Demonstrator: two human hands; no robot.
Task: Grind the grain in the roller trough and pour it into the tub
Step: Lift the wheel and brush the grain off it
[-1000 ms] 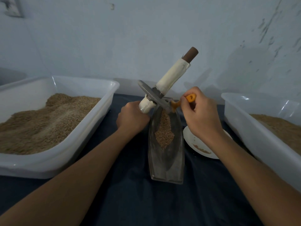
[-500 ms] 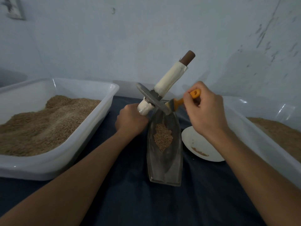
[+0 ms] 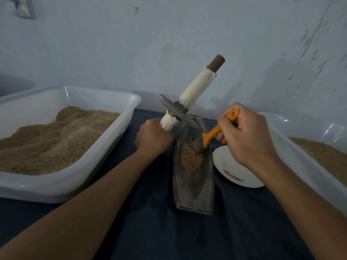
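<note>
Nearest me, both my forearms reach forward over the dark-covered bench. Between them lies the roller trough, a narrow boat-shaped metal channel pointing away from me, with a small heap of grain in its middle part. Just right of the trough sits a white plate with a thin streak of brown meal on it. My right hand pinches the handle of an orange brush, its bristles down in the trough at the far edge of the grain. My left hand is wrapped around the lower white-taped end of the roller's axle, holding the roller wheel tilted, lifted above the far end of the trough, the brown-tipped upper end pointing up and right. On the left stands a white tub heaped with grain; another tub with grain stands on the right. Behind is a pale wall.
</note>
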